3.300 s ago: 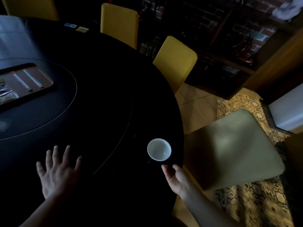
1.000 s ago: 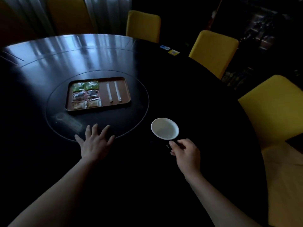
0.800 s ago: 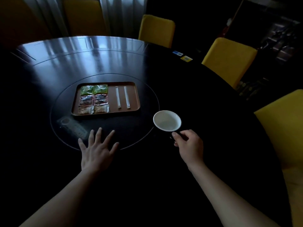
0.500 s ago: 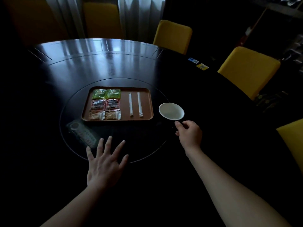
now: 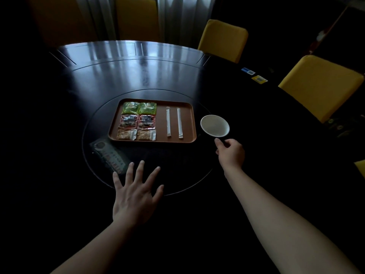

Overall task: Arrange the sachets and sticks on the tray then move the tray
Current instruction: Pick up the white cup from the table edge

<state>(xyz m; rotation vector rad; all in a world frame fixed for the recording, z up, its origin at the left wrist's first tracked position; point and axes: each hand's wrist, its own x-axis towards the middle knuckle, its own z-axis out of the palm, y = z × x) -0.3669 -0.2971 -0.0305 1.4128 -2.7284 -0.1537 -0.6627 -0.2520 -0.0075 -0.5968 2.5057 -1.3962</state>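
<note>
A brown tray point(image 5: 189, 123) lies on the round glass turntable of a dark table. On its left half sit several sachets point(image 5: 138, 123) in three rows: green, red, tan. Two white sticks point(image 5: 173, 122) lie side by side on its right half. A white cup point(image 5: 214, 125) with a dark handle is just right of the tray. My right hand point(image 5: 230, 153) grips the cup's handle from the near side. My left hand point(image 5: 134, 192) rests flat with fingers spread on the table, in front of the tray.
A clear packet point(image 5: 107, 156) with coloured print lies on the turntable left of my left hand. Two small cards point(image 5: 253, 75) sit at the table's far right edge. Yellow chairs point(image 5: 316, 84) stand around the table.
The view has swung from the table's right edge to the tray. My right hand has carried the cup leftward until it is beside the tray. My left hand stays spread on the table.
</note>
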